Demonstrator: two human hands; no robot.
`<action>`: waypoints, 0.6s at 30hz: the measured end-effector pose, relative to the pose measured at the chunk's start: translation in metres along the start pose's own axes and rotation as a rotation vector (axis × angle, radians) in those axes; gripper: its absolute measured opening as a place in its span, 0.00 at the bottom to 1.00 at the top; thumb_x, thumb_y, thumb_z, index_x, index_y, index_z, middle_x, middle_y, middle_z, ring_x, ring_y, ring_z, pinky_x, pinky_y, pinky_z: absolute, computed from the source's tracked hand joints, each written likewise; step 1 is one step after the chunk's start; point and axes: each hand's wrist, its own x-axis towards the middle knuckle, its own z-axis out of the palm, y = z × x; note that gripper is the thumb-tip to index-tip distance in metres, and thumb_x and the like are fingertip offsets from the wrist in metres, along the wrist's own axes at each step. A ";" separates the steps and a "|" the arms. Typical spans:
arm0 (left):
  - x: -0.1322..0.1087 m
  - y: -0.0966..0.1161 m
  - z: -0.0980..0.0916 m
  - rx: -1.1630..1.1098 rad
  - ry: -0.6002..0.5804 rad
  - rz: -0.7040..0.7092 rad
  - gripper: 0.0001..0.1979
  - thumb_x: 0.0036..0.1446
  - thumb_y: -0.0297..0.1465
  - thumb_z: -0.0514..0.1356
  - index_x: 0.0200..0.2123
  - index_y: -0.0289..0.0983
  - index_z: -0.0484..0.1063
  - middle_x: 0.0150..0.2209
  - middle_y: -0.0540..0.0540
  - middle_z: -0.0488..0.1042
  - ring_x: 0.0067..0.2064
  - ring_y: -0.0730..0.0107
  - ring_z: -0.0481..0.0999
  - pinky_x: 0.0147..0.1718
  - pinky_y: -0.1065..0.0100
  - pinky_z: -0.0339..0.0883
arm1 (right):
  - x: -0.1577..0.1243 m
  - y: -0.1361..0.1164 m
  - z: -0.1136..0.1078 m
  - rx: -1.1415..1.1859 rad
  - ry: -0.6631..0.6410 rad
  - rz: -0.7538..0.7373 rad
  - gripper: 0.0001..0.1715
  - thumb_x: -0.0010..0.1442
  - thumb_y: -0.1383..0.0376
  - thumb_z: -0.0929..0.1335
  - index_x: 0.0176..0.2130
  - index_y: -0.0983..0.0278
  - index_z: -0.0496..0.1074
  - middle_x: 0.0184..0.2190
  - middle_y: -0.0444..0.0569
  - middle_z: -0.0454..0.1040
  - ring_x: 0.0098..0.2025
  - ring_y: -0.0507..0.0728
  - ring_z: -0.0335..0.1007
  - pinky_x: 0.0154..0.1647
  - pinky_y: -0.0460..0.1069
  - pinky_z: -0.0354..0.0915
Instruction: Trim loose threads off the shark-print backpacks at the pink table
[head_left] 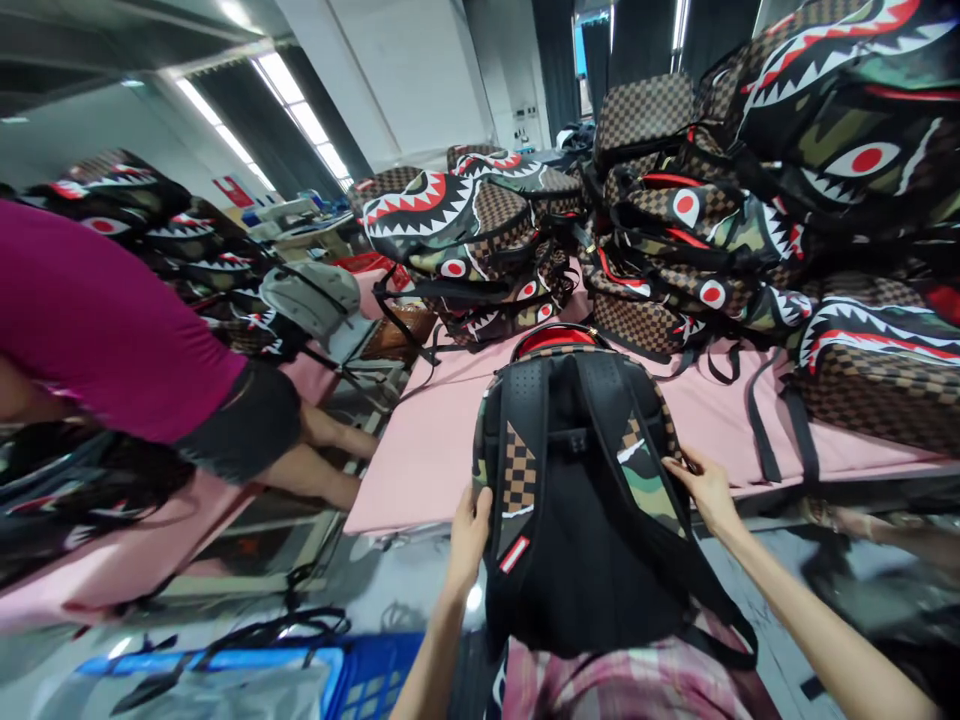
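A black backpack [577, 570] stands in front of me with its strap side facing me. Checkered and camouflage patches show on its shoulder straps, and red lining shows at its top opening. Its base is close to my plaid clothing, its upper part at the table edge. My left hand [471, 525] is closed on the bag's left side, thumb toward me and the other fingers hidden behind. On the opposite side, my right hand [705, 487] pinches the bag's edge between thumb and fingers. The bag's front is turned away and out of sight.
Shark-faced backpacks [450, 215] are piled along the pink-covered table [427, 440], more stacked high at right. Loose straps [761, 420] trail over it. A co-worker in a magenta shirt [112, 320] bends over at left. A blue crate [375, 680] sits low at front left.
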 end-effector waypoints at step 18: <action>0.048 0.068 0.042 0.188 -0.250 0.419 0.15 0.61 0.33 0.51 0.48 0.40 0.70 0.49 0.45 0.72 0.55 0.62 0.64 0.55 0.57 0.55 | 0.039 0.012 0.001 -0.142 0.121 0.119 0.21 0.36 0.55 0.72 0.28 0.69 0.77 0.25 0.52 0.77 0.31 0.61 0.72 0.28 0.50 0.67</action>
